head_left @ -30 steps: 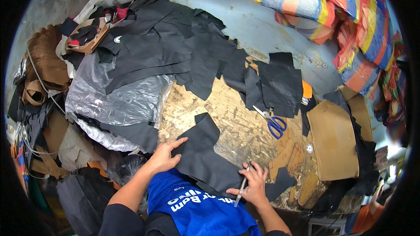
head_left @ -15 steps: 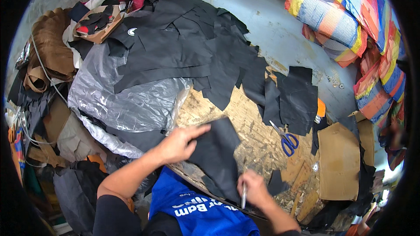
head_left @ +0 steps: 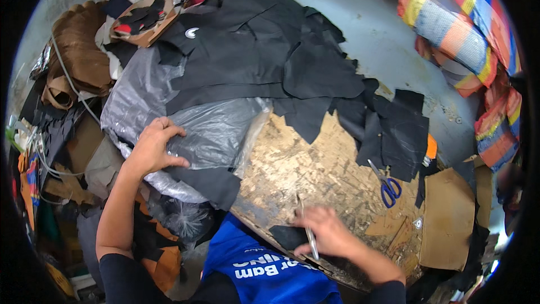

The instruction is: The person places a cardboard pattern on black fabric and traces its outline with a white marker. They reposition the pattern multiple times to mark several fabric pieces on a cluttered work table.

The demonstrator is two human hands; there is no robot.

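My left hand (head_left: 154,147) is empty, its fingers and thumb apart. It hovers at the clear plastic sheet (head_left: 216,129), just above a black flat piece (head_left: 211,186) by the board's left edge. My right hand (head_left: 326,229), a little blurred, is closed round a slim silver pen-like tool (head_left: 310,242). The tool slants down toward the near edge of the worn wooden board (head_left: 292,163). Beside that hand lies a small black scrap (head_left: 286,236). Beyond the board, a broad black piece with a rounded corner (head_left: 322,72) rests on a heap of black sheet material (head_left: 236,62).
Blue-handled scissors (head_left: 389,191) lie on the board's right side, near a brown cardboard piece (head_left: 447,219). A cardboard tray of scraps (head_left: 144,21) stands at the far left, beside a brown roll (head_left: 79,50). Striped woven bags (head_left: 458,22) fill the far right.
The black piece under my hands has left the board's near edge; a similar piece now lies on the heap. My left hand has moved left, off it. My right hand still holds the tool.
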